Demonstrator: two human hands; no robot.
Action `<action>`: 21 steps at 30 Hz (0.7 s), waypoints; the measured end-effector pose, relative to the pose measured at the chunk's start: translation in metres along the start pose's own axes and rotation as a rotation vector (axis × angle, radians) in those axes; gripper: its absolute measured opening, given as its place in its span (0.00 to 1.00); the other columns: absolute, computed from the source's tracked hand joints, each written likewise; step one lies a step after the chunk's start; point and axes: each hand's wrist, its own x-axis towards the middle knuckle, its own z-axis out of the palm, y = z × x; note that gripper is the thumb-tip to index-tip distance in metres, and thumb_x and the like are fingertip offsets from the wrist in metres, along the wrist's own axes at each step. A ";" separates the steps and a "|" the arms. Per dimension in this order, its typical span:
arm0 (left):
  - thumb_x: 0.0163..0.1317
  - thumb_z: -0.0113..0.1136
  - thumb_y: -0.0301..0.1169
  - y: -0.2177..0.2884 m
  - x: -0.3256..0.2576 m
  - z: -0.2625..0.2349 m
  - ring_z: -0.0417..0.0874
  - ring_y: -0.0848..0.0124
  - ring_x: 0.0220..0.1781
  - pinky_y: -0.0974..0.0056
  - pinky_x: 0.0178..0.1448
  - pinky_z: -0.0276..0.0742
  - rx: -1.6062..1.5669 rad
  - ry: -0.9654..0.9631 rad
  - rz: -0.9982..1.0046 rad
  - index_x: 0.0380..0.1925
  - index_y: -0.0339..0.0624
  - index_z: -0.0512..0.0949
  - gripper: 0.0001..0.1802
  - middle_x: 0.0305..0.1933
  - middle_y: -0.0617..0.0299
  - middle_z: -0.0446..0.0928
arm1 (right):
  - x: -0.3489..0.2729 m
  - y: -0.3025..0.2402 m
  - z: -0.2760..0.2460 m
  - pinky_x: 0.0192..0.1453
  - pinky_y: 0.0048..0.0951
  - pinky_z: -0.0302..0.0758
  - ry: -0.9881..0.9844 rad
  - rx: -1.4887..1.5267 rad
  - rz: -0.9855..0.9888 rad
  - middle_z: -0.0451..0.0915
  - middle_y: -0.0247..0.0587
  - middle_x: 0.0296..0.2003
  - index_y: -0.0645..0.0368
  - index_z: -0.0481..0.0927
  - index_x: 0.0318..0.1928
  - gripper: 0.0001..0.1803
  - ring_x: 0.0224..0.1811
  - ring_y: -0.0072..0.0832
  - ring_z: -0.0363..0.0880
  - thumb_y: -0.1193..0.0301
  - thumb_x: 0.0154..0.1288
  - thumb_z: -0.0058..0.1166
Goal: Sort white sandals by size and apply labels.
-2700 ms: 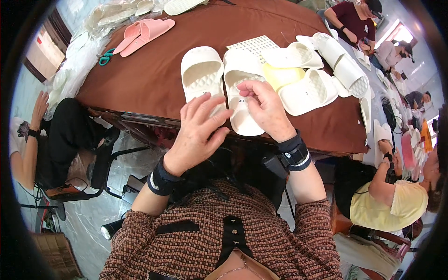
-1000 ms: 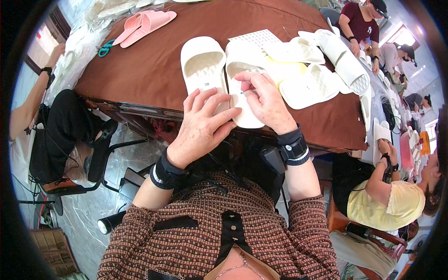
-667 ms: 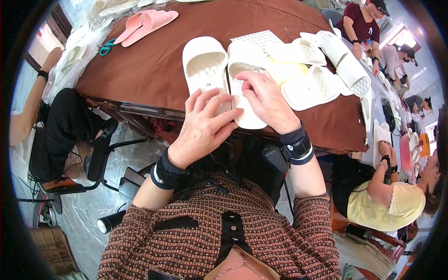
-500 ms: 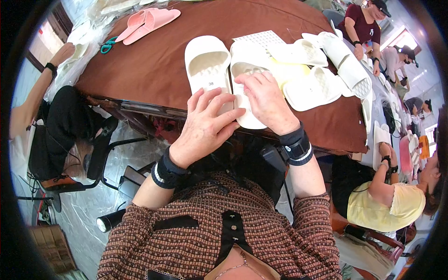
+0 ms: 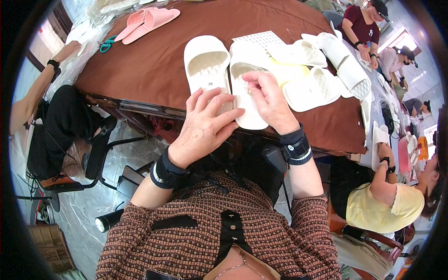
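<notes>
The left hand's (image 5: 203, 125) empty fingers spread over the left slipper (image 5: 207, 77), and the right hand's (image 5: 274, 106) curl above the right slipper (image 5: 242, 96), their hold hard to see.

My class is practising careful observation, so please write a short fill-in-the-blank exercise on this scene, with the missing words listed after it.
1. White slippers directly under the left hand and right hand number ____.
2. The tablecloth is coloured ____.
3. The separate pair near the table's far left corner, not white, is ____.
4. The left hand is nearer that pair than the ____ hand is.

Missing words: two; brown; pink; right.
</notes>
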 end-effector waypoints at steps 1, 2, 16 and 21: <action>0.53 0.68 0.31 0.000 0.000 0.000 0.68 0.58 0.67 0.45 0.72 0.54 0.000 0.003 0.000 0.47 0.54 0.82 0.19 0.59 0.63 0.74 | -0.001 0.001 0.000 0.54 0.28 0.74 0.005 0.104 0.093 0.77 0.41 0.43 0.61 0.76 0.52 0.15 0.46 0.28 0.75 0.83 0.66 0.46; 0.53 0.68 0.31 0.000 -0.001 0.001 0.68 0.58 0.67 0.45 0.72 0.54 0.000 0.002 0.000 0.47 0.54 0.82 0.19 0.59 0.63 0.74 | -0.002 0.003 -0.002 0.54 0.28 0.74 0.006 0.104 0.094 0.77 0.41 0.43 0.61 0.76 0.52 0.15 0.46 0.28 0.75 0.83 0.66 0.46; 0.51 0.68 0.30 0.002 0.001 0.000 0.69 0.57 0.66 0.46 0.72 0.55 0.009 0.008 0.001 0.47 0.54 0.82 0.20 0.58 0.63 0.74 | -0.002 -0.007 -0.040 0.54 0.30 0.75 -0.217 -0.054 0.164 0.76 0.43 0.43 0.61 0.75 0.51 0.13 0.45 0.30 0.77 0.80 0.66 0.49; 0.52 0.68 0.30 0.002 0.001 0.000 0.68 0.57 0.66 0.46 0.72 0.55 0.006 0.007 -0.002 0.47 0.53 0.82 0.20 0.58 0.63 0.74 | -0.003 -0.004 -0.040 0.53 0.30 0.75 -0.202 -0.039 0.163 0.76 0.43 0.43 0.62 0.75 0.50 0.13 0.44 0.29 0.77 0.80 0.65 0.50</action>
